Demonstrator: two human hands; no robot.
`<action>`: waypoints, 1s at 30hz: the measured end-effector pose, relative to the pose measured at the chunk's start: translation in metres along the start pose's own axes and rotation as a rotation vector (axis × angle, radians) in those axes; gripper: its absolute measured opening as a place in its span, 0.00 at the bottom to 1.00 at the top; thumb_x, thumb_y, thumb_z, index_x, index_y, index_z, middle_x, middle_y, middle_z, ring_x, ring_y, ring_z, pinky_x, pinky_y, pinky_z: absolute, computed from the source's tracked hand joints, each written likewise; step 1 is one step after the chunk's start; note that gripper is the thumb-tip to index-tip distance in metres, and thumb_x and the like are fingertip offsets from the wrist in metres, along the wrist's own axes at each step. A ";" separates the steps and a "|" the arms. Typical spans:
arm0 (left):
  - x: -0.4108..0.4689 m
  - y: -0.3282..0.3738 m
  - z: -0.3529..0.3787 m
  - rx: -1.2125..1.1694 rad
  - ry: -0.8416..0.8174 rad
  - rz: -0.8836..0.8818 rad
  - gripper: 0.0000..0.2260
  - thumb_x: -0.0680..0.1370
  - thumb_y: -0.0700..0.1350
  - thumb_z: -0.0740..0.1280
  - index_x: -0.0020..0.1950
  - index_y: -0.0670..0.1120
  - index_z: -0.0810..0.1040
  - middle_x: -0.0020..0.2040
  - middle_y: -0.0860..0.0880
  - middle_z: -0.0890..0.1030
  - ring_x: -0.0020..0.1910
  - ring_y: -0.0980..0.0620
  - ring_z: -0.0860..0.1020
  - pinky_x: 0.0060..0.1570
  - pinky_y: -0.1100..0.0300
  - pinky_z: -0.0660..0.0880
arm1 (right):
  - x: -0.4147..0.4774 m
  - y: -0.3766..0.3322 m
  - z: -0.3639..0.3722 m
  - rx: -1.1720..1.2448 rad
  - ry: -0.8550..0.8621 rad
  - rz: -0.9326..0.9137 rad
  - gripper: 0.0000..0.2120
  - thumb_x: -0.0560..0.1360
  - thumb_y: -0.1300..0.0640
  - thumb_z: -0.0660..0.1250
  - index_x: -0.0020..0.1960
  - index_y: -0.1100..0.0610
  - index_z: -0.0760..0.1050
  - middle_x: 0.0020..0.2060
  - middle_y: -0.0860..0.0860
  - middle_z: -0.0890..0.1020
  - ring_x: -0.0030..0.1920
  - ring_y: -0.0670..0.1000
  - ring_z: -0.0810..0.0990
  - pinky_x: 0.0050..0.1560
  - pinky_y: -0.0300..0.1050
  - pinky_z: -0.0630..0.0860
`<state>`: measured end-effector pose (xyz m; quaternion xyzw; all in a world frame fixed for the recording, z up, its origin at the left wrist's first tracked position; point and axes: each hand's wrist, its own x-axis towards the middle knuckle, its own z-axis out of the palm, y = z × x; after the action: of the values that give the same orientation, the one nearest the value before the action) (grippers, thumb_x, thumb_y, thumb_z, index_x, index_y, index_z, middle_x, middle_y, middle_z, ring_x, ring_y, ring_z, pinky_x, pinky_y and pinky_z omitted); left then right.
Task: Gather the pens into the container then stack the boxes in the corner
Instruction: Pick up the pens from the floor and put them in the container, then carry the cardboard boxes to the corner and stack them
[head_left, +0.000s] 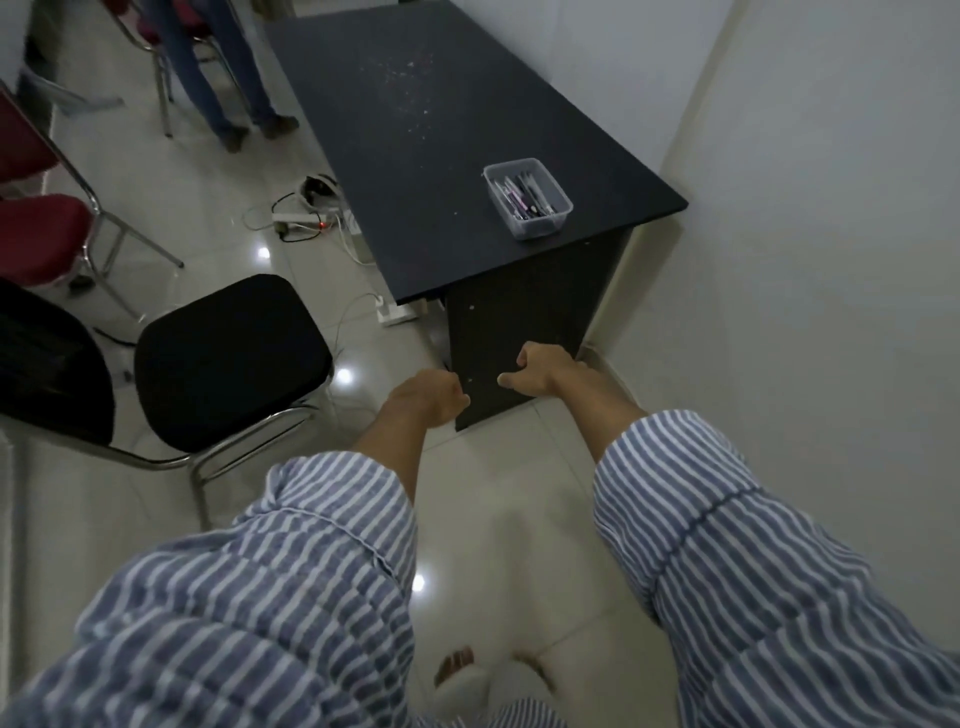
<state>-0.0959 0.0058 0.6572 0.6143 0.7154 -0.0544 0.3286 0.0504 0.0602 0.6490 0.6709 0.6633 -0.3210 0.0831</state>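
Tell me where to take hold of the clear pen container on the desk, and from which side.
Take the clear container across its two long walls, just below the rim, coming down from above. It is narrow, open-topped and upright near the desk's corner, and the pens lie inside it, so that hold looks unobstructed.

pens (524, 195) in container (542, 229) on desk (415, 156), left hand (431, 397), right hand (535, 371) curled

We've got the desk (415, 130) at twelve o'clock, the container (540, 226) on its near end, pens (522, 195) inside, a chair (228, 358) at ten o'clock.
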 end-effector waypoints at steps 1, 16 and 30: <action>-0.008 -0.004 0.004 -0.014 -0.002 -0.010 0.18 0.81 0.48 0.58 0.68 0.41 0.73 0.67 0.41 0.74 0.66 0.43 0.73 0.67 0.50 0.70 | -0.008 -0.001 0.004 -0.002 -0.013 -0.001 0.29 0.75 0.43 0.65 0.70 0.57 0.66 0.69 0.58 0.71 0.69 0.59 0.69 0.69 0.58 0.66; -0.149 -0.086 0.085 -0.195 0.061 -0.159 0.18 0.81 0.45 0.59 0.68 0.39 0.74 0.69 0.41 0.73 0.69 0.44 0.71 0.69 0.54 0.68 | -0.140 -0.041 0.098 -0.168 -0.158 -0.187 0.33 0.76 0.45 0.64 0.75 0.58 0.59 0.73 0.58 0.65 0.72 0.59 0.66 0.72 0.58 0.63; -0.236 -0.206 0.150 -0.418 0.115 -0.390 0.18 0.81 0.45 0.58 0.70 0.40 0.72 0.70 0.41 0.73 0.69 0.43 0.71 0.69 0.54 0.67 | -0.198 -0.119 0.218 -0.341 -0.283 -0.404 0.33 0.76 0.44 0.64 0.75 0.58 0.59 0.73 0.58 0.65 0.72 0.59 0.65 0.71 0.56 0.64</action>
<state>-0.2172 -0.3149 0.6002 0.3861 0.8332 0.0669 0.3902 -0.1148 -0.2101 0.6239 0.4502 0.8095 -0.3055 0.2206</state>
